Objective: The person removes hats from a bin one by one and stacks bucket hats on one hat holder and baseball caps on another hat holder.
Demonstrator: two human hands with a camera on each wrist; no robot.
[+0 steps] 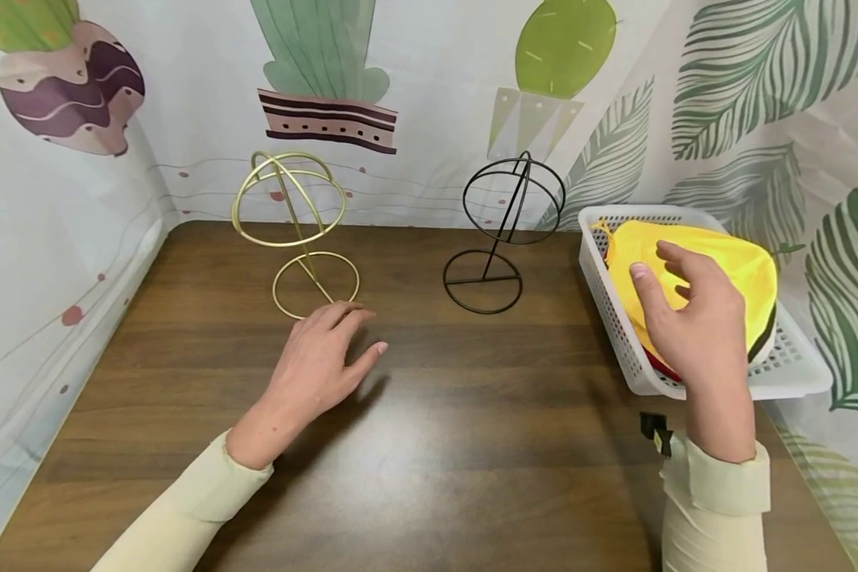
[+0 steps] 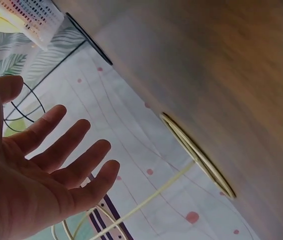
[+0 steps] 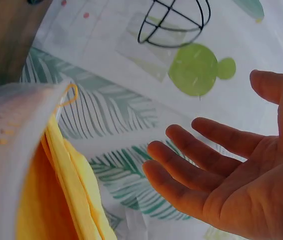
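Observation:
In the head view my right hand (image 1: pixel 701 318) hovers over the yellow cloth item (image 1: pixel 729 254) in the white basket (image 1: pixel 618 334), fingers loosely bent and holding nothing. The right wrist view shows that hand (image 3: pixel 241 175) beside the yellow cloth (image 3: pixel 76 185), apart from it. My left hand (image 1: pixel 318 357) is above the table just in front of the gold wire stand (image 1: pixel 317 253), relaxed and empty; the left wrist view shows its fingers (image 2: pixel 74 145) spread, with the stand's base ring (image 2: pixel 199 155) beyond them.
A black wire stand (image 1: pixel 483 280) stands at the back of the wooden table (image 1: pixel 400 445), between the gold stand and the basket. Dark red and black-and-white edges show under the yellow cloth. A patterned curtain (image 1: pixel 436 71) hangs behind and at both sides.

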